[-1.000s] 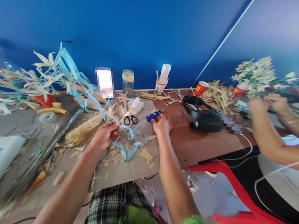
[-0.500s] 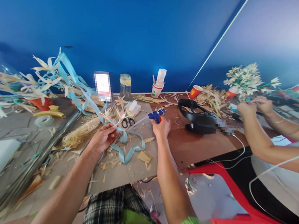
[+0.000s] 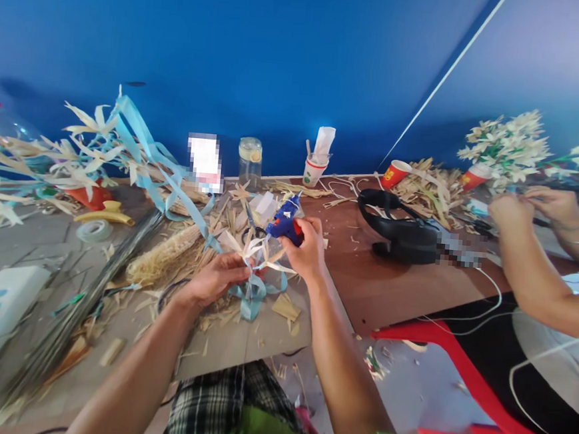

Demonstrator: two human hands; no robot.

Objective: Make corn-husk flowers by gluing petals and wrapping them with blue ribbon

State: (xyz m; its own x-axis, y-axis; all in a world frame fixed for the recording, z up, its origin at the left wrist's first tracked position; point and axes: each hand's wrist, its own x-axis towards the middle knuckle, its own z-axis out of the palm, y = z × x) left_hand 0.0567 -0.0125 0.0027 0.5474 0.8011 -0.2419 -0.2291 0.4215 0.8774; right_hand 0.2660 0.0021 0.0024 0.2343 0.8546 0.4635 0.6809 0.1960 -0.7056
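My left hand point(image 3: 222, 278) pinches the stem of a pale husk flower point(image 3: 247, 246), with light blue ribbon point(image 3: 251, 302) wound about it and trailing on the table. Its fingers are closed. In my right hand point(image 3: 308, 248) is a blue hot glue gun point(image 3: 285, 218), gripped by its handle, its body tilted above and just right of the flower. Scissors point(image 3: 253, 233) lie partly hidden behind the flower and the gun. More of the blue ribbon point(image 3: 184, 210) runs up left to a cluster of similar husk flowers point(image 3: 93, 123).
To the left lie a bundle of thin wires point(image 3: 96, 282), a tape roll point(image 3: 92, 230) and a white power strip point(image 3: 1, 308). A jar point(image 3: 249, 164) and paper cup point(image 3: 315, 173) stand at the back. A black headset point(image 3: 398, 235) sits right, near a co-worker's hands point(image 3: 513, 214).
My right hand has tipped the glue gun upright and brought it to the flower. My left hand has moved right with the flower, which now faces up. The view has shifted slightly.
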